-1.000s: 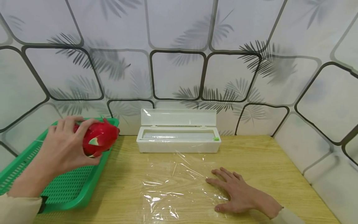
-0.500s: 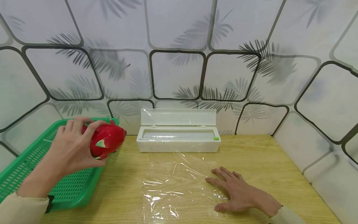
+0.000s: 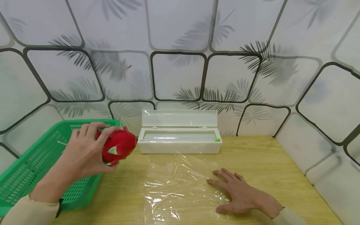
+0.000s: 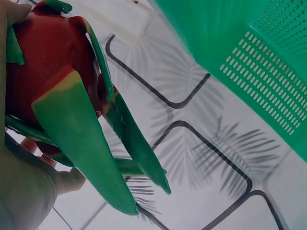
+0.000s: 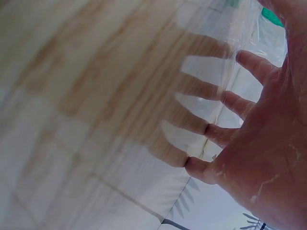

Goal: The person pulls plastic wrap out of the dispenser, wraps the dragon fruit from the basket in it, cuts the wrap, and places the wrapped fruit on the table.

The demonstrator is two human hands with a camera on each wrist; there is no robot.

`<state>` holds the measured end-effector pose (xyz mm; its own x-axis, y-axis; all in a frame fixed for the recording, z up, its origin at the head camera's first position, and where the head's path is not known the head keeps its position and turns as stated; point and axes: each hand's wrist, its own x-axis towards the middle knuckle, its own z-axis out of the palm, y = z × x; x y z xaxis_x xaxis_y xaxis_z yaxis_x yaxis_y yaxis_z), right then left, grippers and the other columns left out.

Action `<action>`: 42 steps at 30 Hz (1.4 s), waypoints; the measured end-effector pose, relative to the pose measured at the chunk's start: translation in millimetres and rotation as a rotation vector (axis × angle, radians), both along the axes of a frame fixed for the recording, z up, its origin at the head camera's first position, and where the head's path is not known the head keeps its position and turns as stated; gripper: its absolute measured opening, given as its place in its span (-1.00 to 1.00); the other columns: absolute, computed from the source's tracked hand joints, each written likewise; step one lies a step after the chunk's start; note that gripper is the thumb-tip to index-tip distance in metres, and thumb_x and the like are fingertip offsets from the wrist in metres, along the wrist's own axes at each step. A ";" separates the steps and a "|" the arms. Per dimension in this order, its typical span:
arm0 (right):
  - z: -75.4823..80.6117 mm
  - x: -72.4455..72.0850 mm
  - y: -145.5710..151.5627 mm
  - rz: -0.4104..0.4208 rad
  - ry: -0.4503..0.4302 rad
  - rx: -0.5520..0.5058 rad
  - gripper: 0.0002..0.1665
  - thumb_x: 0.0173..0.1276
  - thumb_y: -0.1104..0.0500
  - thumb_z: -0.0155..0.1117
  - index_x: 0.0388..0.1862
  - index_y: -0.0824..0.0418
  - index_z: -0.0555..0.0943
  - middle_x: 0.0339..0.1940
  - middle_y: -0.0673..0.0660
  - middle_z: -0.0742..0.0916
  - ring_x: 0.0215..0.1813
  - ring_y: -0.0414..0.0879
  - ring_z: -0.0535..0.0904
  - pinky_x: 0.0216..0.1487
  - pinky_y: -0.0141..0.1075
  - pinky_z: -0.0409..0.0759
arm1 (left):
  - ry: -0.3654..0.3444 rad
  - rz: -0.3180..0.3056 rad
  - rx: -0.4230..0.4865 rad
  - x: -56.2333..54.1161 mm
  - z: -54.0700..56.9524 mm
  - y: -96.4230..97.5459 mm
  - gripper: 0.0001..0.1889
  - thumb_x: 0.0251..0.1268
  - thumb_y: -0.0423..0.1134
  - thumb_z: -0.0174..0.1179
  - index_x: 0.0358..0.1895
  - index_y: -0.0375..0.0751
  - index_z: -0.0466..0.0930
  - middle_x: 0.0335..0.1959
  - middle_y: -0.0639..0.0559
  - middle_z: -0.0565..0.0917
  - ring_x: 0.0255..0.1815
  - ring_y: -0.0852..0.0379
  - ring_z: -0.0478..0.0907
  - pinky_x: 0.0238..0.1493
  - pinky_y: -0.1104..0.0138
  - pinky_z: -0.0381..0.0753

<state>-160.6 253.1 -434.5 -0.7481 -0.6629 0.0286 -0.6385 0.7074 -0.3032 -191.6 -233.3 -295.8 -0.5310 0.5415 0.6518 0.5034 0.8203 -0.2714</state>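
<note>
A red dragon fruit [image 3: 121, 146] with green scales is gripped in my left hand [image 3: 85, 153], held up in the air at the right edge of the green basket. In the left wrist view, long green scales [image 4: 79, 134] stick out from the fruit past the thumb. A sheet of clear cling film [image 3: 174, 190] lies spread on the wooden table, creased and shiny. My right hand [image 3: 239, 192], fingers spread, rests on the film's right edge. Seen from the right wrist, its fingertips [image 5: 247, 60] touch the surface.
Behind the film stands a white cling film box [image 3: 180, 147], lid up, with a roll inside and a green slider at its right end. The green basket [image 3: 92, 187] occupies the left of the wooden table [image 3: 258, 156]. Patterned walls close off the back and sides.
My left hand has carried the dragon fruit rightward and slightly down, from over the basket to its right rim. My right hand and the film have stayed still.
</note>
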 end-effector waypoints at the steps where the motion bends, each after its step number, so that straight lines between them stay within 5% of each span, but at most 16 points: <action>1: -0.2 0.3 -0.1 0.001 -0.002 0.001 -0.04 0.25 -0.47 0.27 0.56 -0.14 0.35 0.55 0.23 0.39 0.52 0.51 0.25 0.16 0.60 0.28 | -0.001 -0.002 -0.007 1.0 -0.7 1.6 0.12 -0.72 0.15 0.63 0.24 -0.15 0.45 0.01 -0.34 0.56 -0.06 -0.34 0.53 -0.36 -0.15 0.59; 30: -0.1 3.5 -0.4 -0.013 -0.047 0.008 -0.03 0.27 -0.48 0.24 0.56 -0.12 0.34 0.56 0.27 0.36 0.54 0.53 0.21 0.19 0.63 0.23 | -0.045 0.008 -0.085 26.9 9.2 31.4 0.13 -0.75 0.23 0.61 0.23 -0.07 0.46 0.03 -0.27 0.59 -0.04 -0.29 0.54 -0.30 -0.12 0.61; 42: 1.3 1.3 -1.0 -0.006 -0.035 0.007 -0.03 0.27 -0.47 0.24 0.57 -0.12 0.33 0.56 0.27 0.37 0.53 0.54 0.21 0.20 0.62 0.23 | -0.043 -0.013 -0.066 21.9 11.3 41.1 0.09 -0.69 0.23 0.58 0.24 -0.07 0.48 0.03 -0.26 0.58 -0.03 -0.27 0.55 -0.28 -0.10 0.61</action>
<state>-159.3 252.1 -433.2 -0.7528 -0.6582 -0.0027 -0.6229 0.7138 -0.3200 -169.7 -192.2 -284.6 -0.5505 0.5897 0.5909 0.5260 0.7947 -0.3030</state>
